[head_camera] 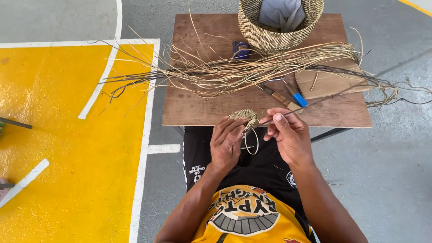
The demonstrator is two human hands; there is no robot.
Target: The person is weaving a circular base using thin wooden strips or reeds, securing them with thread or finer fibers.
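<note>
Woven coil: small round basket start (244, 118), pale straw, held over the person's lap just at the near edge of the wooden board (189, 108).
Left hand: left hand (226, 143) curls closed around the coil's lower edge, fingers pinching it from beneath.
Right hand: right hand (290, 135) has thumb and forefinger pressed together on a thin strand (263, 122) that leads to the coil's rim.
Loop: a slack loop of fibre (252, 141) hangs below the coil, between the two hands.
Step in hand: judged to be stitching a new round, with the strand being drawn through the rim.
Next move: likely calls for pulling the loop snug while the coil is kept steady.
Nearby: bundle of loose straw fibres (252, 67) lies across the board; large woven basket (279, 24) stands at its far edge; blue-handled tool (297, 96) rests beside the bundle.
Hard to tell: whether a needle is in the right fingers; the basket's top is cut off.
</note>
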